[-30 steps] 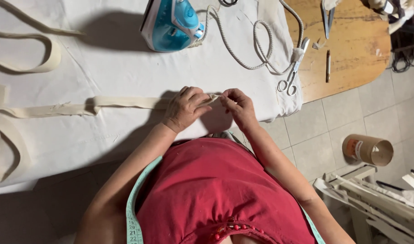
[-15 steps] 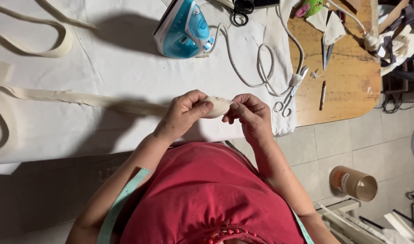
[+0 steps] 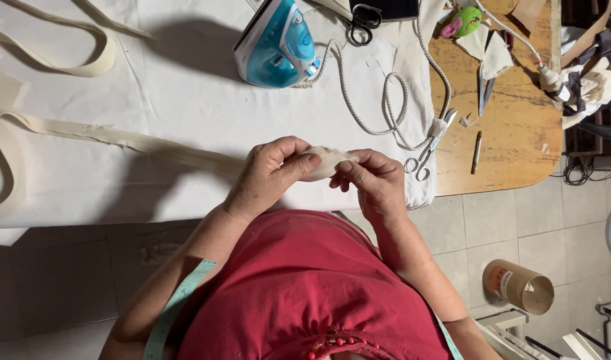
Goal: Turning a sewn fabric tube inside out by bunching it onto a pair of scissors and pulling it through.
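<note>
Left hand (image 3: pixel 269 175) and right hand (image 3: pixel 375 181) both pinching cream fabric strip (image 3: pixel 322 162) end (over white cloth-covered table (image 3: pixel 185 113)), blue iron (image 3: pixel 277 45) beyond

Steam iron (image 3: pixel 277 45) on table (image 3: pixel 185 120), far side. Small scissors (image 3: pixel 425 155) at table's right edge, right of hands. Fabric strip (image 3: pixel 119 140) runs left across table. Cardboard tube (image 3: pixel 519 287) on floor, lower right.

Light: even indoor light is brightening the white table cover (image 3: pixel 185 113).
Shadows: the iron (image 3: pixel 275 43) is casting a soft shadow leftward; dark shade is pooling under the table edge.
Sharpness: the centre is staying crisp.
Edges: corners are blurring slightly.
</note>
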